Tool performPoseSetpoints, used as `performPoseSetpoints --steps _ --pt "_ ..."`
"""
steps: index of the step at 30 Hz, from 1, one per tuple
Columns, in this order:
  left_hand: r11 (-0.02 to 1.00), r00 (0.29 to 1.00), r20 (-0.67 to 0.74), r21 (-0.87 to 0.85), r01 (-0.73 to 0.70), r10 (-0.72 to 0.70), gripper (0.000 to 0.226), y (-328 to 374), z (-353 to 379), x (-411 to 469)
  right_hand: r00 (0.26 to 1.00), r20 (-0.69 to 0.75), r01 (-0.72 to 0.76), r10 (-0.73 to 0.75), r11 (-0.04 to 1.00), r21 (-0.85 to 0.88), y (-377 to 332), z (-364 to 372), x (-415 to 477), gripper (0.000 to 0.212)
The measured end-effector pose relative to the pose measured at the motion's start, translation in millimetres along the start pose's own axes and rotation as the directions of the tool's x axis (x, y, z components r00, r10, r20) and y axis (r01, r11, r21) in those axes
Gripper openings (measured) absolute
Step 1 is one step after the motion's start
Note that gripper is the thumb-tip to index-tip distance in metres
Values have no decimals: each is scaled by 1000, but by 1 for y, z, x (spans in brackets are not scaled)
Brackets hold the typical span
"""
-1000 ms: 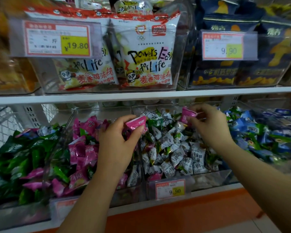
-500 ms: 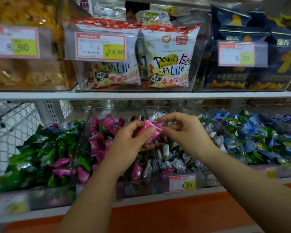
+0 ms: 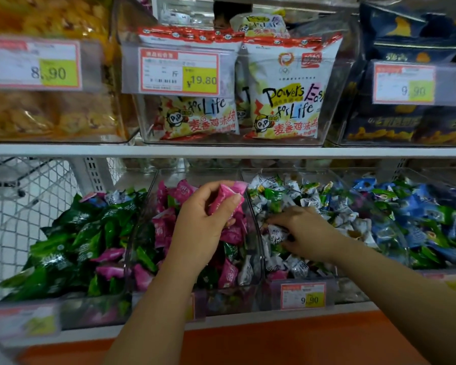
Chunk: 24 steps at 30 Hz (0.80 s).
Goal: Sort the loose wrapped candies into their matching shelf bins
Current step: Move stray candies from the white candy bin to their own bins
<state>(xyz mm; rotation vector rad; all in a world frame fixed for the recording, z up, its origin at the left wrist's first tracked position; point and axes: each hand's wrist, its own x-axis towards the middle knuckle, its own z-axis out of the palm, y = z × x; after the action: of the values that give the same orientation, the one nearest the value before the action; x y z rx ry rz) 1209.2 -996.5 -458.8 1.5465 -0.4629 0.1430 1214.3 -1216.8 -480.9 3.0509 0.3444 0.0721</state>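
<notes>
My left hand (image 3: 203, 222) holds pink wrapped candies (image 3: 223, 200) above the clear pink-candy bin (image 3: 142, 241), which also holds a few stray green and white pieces. My right hand (image 3: 304, 233) reaches down into the white-candy bin (image 3: 263, 262) to the right, its fingers curled among the white wrappers; whether it grips one I cannot tell. A heap of green candies (image 3: 71, 243) with some pink strays fills the bin at the left. Blue and green candies (image 3: 416, 222) fill the bin at the right.
Price tags hang on the bin fronts, one marked 9.90 (image 3: 303, 296). The white shelf board (image 3: 221, 151) above carries clear bins of snack bags (image 3: 282, 93). A white wire mesh panel (image 3: 24, 206) stands at the far left. An orange shelf base (image 3: 274, 341) runs below.
The pink candy from my right hand has passed to my left hand. My right hand has dropped back into the white candies, and the view has shifted leftward.
</notes>
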Motion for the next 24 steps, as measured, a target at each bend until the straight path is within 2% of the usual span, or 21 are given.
performPoseSetpoints --steps 5,8,10,14,16,18,21,24 --pt "993 1000 -7 113 -21 22 31 1 -3 -2 991 120 -78 66 992 98 11 -2 10 75" --pt "992 999 -15 120 -27 29 35 2 1 -2 968 244 -129 55 945 300 8 -13 14 71" --pt "994 1000 -16 109 -19 20 36 2 3 -1 961 257 -199 99 894 401 5 -15 19 63" --pt "993 1000 1 121 -8 8 38 1 7 -1 973 97 -225 209 953 202 -4 -8 25 43" --pt "990 1000 1 144 -8 8 38 1 6 -1 969 34 -244 244 933 265 -6 -6 22 38" --pt "984 1000 -1 176 -5 5 36 -1 4 0 958 -119 -195 259 899 393 -4 -3 17 25" --pt "965 1000 -14 263 -15 19 35 -4 -4 0 867 -376 -115 329 864 490 -6 -4 6 9" --pt "919 998 -45 393 -12 33 35 -5 -18 0 779 -503 -53 375 838 543 -21 -15 0 19"
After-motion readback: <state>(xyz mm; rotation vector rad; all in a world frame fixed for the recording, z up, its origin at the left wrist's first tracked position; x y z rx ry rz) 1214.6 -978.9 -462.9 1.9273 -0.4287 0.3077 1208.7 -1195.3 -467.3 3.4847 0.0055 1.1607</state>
